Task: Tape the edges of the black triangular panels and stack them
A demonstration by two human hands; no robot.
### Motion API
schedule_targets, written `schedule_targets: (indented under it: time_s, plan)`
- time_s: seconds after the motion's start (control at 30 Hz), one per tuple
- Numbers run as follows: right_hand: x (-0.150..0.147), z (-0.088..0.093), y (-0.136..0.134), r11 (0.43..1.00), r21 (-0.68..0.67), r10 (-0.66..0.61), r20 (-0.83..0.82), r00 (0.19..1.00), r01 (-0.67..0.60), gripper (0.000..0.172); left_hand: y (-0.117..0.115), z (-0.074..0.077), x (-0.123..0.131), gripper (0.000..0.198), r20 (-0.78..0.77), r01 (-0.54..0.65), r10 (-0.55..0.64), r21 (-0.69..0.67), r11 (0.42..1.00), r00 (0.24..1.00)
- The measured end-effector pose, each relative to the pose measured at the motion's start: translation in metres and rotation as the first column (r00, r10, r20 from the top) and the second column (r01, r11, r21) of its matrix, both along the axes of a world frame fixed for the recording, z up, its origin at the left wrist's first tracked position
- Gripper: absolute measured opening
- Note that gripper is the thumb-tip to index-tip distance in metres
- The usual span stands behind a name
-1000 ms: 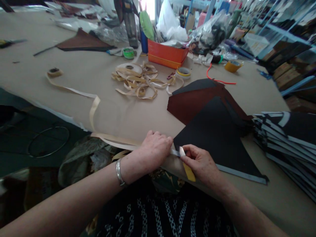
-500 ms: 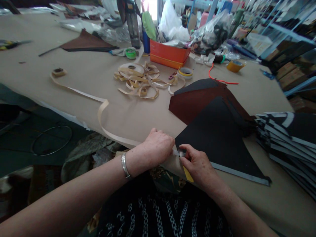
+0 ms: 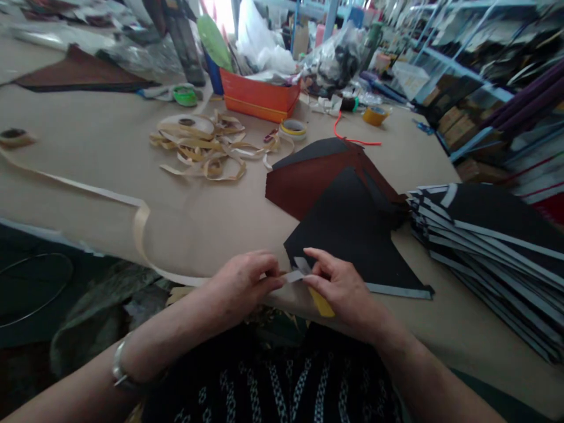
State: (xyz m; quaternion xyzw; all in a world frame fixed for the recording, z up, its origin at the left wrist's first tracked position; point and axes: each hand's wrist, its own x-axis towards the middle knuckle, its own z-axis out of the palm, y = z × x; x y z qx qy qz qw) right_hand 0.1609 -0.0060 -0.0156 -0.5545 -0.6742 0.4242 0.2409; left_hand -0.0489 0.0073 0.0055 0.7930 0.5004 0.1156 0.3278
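Note:
My left hand point(image 3: 253, 276) pinches a pale strip of tape point(image 3: 293, 276) between thumb and fingertips. The strip reaches across to my right hand point(image 3: 341, 285), whose thumb and fingers are closed near its other end. Out of the right palm sticks the yellow handle point(image 3: 322, 304) of a small tool; its kind is hidden by the fingers. A greyish flat piece point(image 3: 302, 264) shows by the right fingertips, possibly blade or tape. Behind both hands lies a black fabric panel point(image 3: 348, 229) with a light strip along its near edge. A long tape point(image 3: 143, 226) trails leftward from behind my left forearm.
A tape roll point(image 3: 15, 138) sits far left. Tangled peeled strips point(image 3: 207, 147) lie mid-table before an orange box point(image 3: 259, 97). Dark red fabric point(image 3: 304, 182) lies beyond the black panel. At right is a stack of black panels point(image 3: 489, 247). The table's near edge runs just below my hands.
My left hand has drawn back left from the right one, and a short pale strip now shows between them. The view has turned right, so everything appears shifted left.

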Motion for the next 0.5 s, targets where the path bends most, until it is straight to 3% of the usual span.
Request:
schedule_targets:
  time_s: [0.1,0.2,0.37,0.5]
  plan:
    - [0.051,0.007,0.004,0.978,-0.048,-0.207,-0.146,0.967,0.202,0.025,0.005,-0.013,-0.009,0.023,0.066,0.028,-0.033,0.076,0.997,0.997]
    - [0.106,0.004,0.013,0.923,-0.039,-0.383,-0.178,0.906,0.383,0.028,0.006,-0.023,-0.007,0.022,0.128,0.047,-0.064,0.132,0.99,0.99]
    - [0.167,-0.02,0.033,0.873,0.17,-0.484,0.199,0.852,0.456,0.03,0.018,-0.035,0.007,0.024,0.121,0.062,-0.093,0.234,0.97,0.988]
    - [0.176,-0.033,0.046,0.867,0.132,-0.498,0.298,0.815,0.481,0.028,0.052,-0.036,0.02,0.025,0.013,0.1,-0.109,0.299,0.949,0.994]
